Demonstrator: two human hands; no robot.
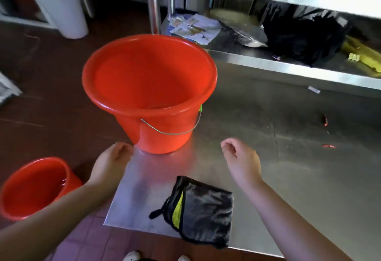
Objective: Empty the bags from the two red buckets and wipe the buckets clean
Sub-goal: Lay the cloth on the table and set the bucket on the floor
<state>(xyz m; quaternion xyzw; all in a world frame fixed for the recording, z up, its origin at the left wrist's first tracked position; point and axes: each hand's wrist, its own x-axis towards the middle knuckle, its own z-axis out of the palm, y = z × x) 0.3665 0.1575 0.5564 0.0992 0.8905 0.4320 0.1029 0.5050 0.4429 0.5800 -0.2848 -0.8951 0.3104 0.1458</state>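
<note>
A large red bucket (148, 87) with a wire handle stands upright on the steel table (288, 157), near its left corner, and nothing shows inside it. A second red bucket (31, 188) sits on the floor at the lower left. A folded grey cloth with a yellow-green patch (203, 211) lies on the table near the front edge. My left hand (111, 161) hovers just left of the big bucket's base, fingers loosely curled and holding nothing. My right hand (241, 157) hovers right of the base, fingers loosely curled, also holding nothing.
A lower steel shelf (288, 68) behind the table carries papers (195, 27), a clear bag (245, 35), a black bag (305, 35) and a yellow item (362, 54). Small red wrappers (328, 146) lie on the table at right. A white bin (64, 11) stands on the floor at back left.
</note>
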